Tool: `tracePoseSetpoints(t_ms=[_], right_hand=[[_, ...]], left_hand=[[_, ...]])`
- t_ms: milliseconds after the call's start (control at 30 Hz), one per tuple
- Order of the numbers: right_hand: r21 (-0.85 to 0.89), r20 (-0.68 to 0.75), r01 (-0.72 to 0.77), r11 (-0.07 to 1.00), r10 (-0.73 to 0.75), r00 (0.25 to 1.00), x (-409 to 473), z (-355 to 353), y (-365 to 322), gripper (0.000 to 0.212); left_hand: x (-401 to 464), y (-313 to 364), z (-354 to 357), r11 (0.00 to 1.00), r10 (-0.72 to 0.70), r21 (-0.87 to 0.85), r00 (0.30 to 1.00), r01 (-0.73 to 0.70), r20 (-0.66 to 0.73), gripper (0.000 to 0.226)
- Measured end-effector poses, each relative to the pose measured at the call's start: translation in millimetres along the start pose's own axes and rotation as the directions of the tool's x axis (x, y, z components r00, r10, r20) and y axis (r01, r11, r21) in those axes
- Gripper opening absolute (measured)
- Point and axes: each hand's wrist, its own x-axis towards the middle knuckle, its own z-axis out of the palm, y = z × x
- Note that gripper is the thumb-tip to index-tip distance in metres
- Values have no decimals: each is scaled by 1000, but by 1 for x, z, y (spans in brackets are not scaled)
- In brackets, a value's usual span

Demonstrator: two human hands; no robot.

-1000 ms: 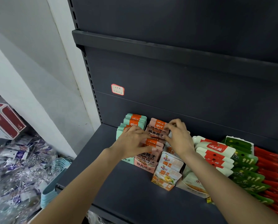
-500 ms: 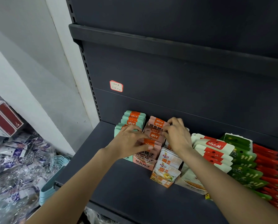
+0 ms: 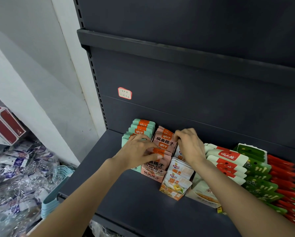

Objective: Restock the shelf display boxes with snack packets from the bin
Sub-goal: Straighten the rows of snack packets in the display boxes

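Both hands work the pink packets (image 3: 164, 142) near the shelf (image 3: 126, 194) back-left corner: the left hand (image 3: 136, 151) pinches a front packet, the right hand (image 3: 189, 144) curls on the row's far end. The pink display box (image 3: 152, 172) looks nearly full, as do neighbouring boxes; the bin (image 3: 56, 190) of wrapped stock waits below the shelf's left edge.

Pink snack packets (image 3: 164, 142), orange-banded, stand upright in a row inside a pink display box (image 3: 153, 173) on the dark shelf (image 3: 134, 202). Mint-green packets (image 3: 141, 128) in the box just left. White-and-orange packets (image 3: 179, 175) in an orange box (image 3: 171, 194) just right, tilted forward.
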Motion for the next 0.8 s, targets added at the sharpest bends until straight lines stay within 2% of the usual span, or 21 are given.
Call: tracePoseSetpoints(t_ms=[100, 267, 400, 533, 700, 800], right_hand=[[42, 14, 4, 999, -5, 1000, 0, 2, 2, 18], [89, -29, -1, 996, 4, 1000, -1, 3, 2, 23], [128, -14, -38, 991, 40, 999, 4, 5, 4, 25], [156, -13, -45, 987, 48, 999, 6, 7, 6, 25], [149, 5, -40, 988, 40, 999, 7, 7, 7, 30], [115, 46, -21, 993, 16, 999, 7, 6, 8, 43]], left_hand=[[2, 1, -1, 1000, -9, 4, 1000, 9, -2, 47], [-1, 2, -1, 1000, 9, 16, 1000, -9, 6, 67], [6, 6, -5, 999, -49, 0, 999, 49, 3, 50], [22, 4, -5, 994, -68, 85, 998, 67, 5, 35], [32, 1, -3, 977, -49, 211, 998, 39, 44, 40], [31, 3, -5, 965, -44, 262, 995, 21, 85, 42]])
